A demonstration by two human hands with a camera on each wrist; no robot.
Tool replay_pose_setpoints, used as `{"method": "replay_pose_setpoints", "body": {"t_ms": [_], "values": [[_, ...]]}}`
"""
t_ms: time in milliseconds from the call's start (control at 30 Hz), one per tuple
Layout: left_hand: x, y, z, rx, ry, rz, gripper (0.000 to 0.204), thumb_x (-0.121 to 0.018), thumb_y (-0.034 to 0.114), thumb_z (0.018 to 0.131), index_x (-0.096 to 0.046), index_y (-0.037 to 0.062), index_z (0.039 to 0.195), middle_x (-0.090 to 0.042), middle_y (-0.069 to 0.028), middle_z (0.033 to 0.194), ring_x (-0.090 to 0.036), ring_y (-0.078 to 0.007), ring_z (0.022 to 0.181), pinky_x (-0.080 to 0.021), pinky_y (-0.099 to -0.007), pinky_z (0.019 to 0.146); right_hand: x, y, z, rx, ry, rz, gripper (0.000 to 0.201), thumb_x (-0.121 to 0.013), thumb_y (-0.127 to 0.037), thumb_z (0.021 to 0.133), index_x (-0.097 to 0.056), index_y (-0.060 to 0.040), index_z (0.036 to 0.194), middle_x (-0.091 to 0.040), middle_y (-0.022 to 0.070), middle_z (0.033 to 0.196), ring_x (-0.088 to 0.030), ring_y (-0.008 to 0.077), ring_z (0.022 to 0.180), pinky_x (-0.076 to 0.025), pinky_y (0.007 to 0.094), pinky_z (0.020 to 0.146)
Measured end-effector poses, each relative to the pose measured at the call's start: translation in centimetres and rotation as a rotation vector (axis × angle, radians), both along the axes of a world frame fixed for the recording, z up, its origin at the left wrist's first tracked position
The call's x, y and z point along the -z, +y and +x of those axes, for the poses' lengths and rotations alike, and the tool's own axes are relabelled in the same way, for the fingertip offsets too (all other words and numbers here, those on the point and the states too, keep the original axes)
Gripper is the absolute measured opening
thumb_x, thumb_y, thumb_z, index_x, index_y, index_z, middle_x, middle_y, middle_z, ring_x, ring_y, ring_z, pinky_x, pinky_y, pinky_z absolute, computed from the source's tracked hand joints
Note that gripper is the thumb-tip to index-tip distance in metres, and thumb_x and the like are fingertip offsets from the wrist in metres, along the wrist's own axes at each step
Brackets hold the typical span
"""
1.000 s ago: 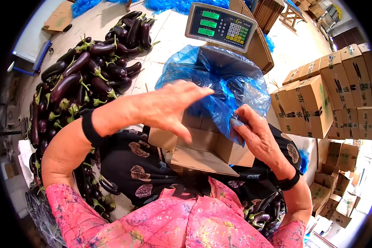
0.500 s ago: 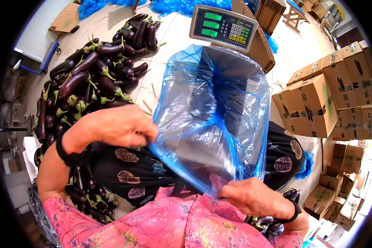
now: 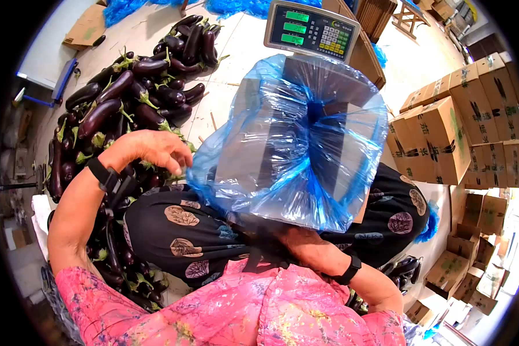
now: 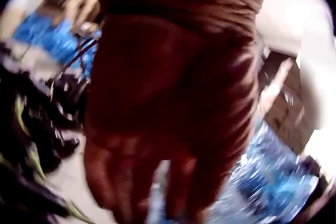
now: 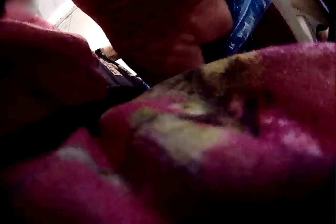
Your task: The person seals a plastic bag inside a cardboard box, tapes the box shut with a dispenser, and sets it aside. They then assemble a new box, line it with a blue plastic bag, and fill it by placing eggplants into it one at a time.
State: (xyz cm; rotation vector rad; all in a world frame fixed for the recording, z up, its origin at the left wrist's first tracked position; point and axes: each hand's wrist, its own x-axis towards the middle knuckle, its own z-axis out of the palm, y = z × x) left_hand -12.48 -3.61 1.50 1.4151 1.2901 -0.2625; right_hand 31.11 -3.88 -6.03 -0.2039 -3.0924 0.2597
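Note:
A blue plastic bag (image 3: 254, 155) is spread over an open cardboard box on the person's lap, bunched into a hollow near the middle. At the bag's left corner the left hand (image 3: 153, 151) pinches the thin film with bent fingers. In the left wrist view the left hand (image 4: 170, 113) points down, with blue film (image 4: 268, 182) beside it. Under the box's near edge lies the right hand (image 3: 308, 249), its fingers hidden by box and bag. The right wrist view shows part of the right hand (image 5: 152, 19) above pink patterned cloth (image 5: 210, 129).
A large heap of eggplants (image 3: 118, 109) lies on the left. Beyond the bag stands a scale display (image 3: 311, 30), with flat cardboard (image 3: 360, 52) beside it. Printed cartons (image 3: 432, 138) are stacked on the right. More blue film (image 3: 236, 7) lies at the back.
The bag, earlier bunched and then pulled toward the body, now spreads over the box. The right hand has moved from the bag's near edge to beneath the box; the left hand has moved left and up.

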Motion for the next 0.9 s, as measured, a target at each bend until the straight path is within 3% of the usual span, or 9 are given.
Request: {"method": "replay_pose_setpoints", "body": {"t_ms": [133,300,333,367,467,600,700,800,900], "values": [[1.6,1.0,-1.2,-0.177,0.035,0.238,0.048,-0.067,0.035,0.087,-0.065,0.0015,0.121,-0.074,-0.0157,0.102,-0.069,-0.0271,0.094,-0.054,-0.0378,0.085,1.1,1.1,-0.3,0.014,0.021,0.054,0.038,-0.060,-0.012,0.083,-0.058,-0.0051,0.121,-0.063,0.0170,0.103,-0.063,0.0360,0.093,-0.050,0.0453,0.091],[5.8,1.8,4.1,-0.532,-0.178,0.049,0.069,-0.069,0.039,0.090,-0.045,0.0019,0.143,-0.068,-0.0161,0.117,-0.063,-0.0225,0.107,-0.056,-0.0357,0.080,3.1,2.0,-0.1,0.100,0.065,0.058,0.034,-0.058,-0.011,0.084,-0.060,-0.0049,0.117,-0.063,0.0151,0.102,-0.063,0.0344,0.093,-0.050,0.0452,0.089],[7.4,1.7,5.0,-0.564,-0.270,0.007,0.065,-0.069,0.037,0.090,-0.050,0.0018,0.141,-0.066,-0.0156,0.119,-0.062,-0.0207,0.107,-0.056,-0.0329,0.078,3.3,2.1,0.1,0.127,0.071,0.050,0.033,-0.058,-0.011,0.084,-0.060,-0.0049,0.116,-0.063,0.0147,0.102,-0.063,0.0341,0.093,-0.050,0.0452,0.089],[11.0,1.4,5.2,-0.615,-0.363,-0.032,0.049,-0.071,0.044,0.088,-0.064,0.0032,0.114,-0.062,-0.0025,0.086,-0.059,-0.0116,0.078,-0.051,-0.0290,0.063,3.4,2.2,0.5,0.149,0.082,0.043,0.032,-0.058,-0.010,0.084,-0.061,-0.0049,0.115,-0.063,0.0143,0.102,-0.063,0.0338,0.093,-0.050,0.0452,0.088],[12.5,1.2,5.8,-0.683,-0.436,-0.047,0.035,-0.071,0.039,0.089,-0.063,0.0042,0.094,-0.054,0.0027,0.075,-0.052,-0.0082,0.068,-0.045,-0.0254,0.060,3.4,2.3,2.3,0.211,0.101,0.006,0.029,-0.057,-0.010,0.085,-0.062,-0.0048,0.113,-0.063,0.0132,0.101,-0.063,0.0329,0.093,-0.051,0.0451,0.087],[11.1,0.3,5.3,-0.780,-0.461,-0.080,0.032,-0.072,0.036,0.088,-0.063,0.0049,0.090,-0.056,0.0015,0.076,-0.052,-0.0085,0.066,-0.045,-0.0257,0.059,0.4,1.4,6.4,0.272,-0.010,-0.154,0.026,-0.056,-0.009,0.085,-0.063,-0.0046,0.110,-0.063,0.0116,0.100,-0.063,0.0316,0.093,-0.051,0.0451,0.086],[11.2,0.2,5.4,-0.774,-0.436,-0.089,0.032,-0.072,0.035,0.087,-0.063,0.0050,0.090,-0.056,0.0016,0.076,-0.052,-0.0085,0.066,-0.046,-0.0261,0.058,-5.4,1.6,9.1,0.360,-0.493,-0.425,0.020,-0.061,-0.011,0.083,-0.063,-0.0063,0.102,-0.062,0.0117,0.093,-0.063,0.0319,0.090,-0.052,0.0430,0.079],[11.1,0.5,6.2,-0.763,-0.453,-0.081,0.033,-0.072,0.036,0.088,-0.063,0.0048,0.090,-0.055,0.0015,0.077,-0.052,-0.0085,0.065,-0.046,-0.0257,0.057,-9.2,3.8,7.5,0.668,-0.065,-0.400,0.017,-0.067,-0.007,0.082,-0.061,-0.0047,0.098,-0.060,0.0132,0.089,-0.061,0.0344,0.086,-0.053,0.0427,0.072],[11.0,0.1,6.0,-0.714,-0.441,-0.041,0.034,-0.072,0.036,0.088,-0.063,0.0041,0.093,-0.056,0.0013,0.078,-0.053,-0.0081,0.063,-0.045,-0.0242,0.055,-9.3,6.4,5.7,0.849,0.115,-0.235,0.045,-0.067,-0.017,0.091,-0.053,0.0002,0.131,-0.057,0.0268,0.127,-0.056,0.0419,0.118,-0.046,0.0428,0.100]]}}
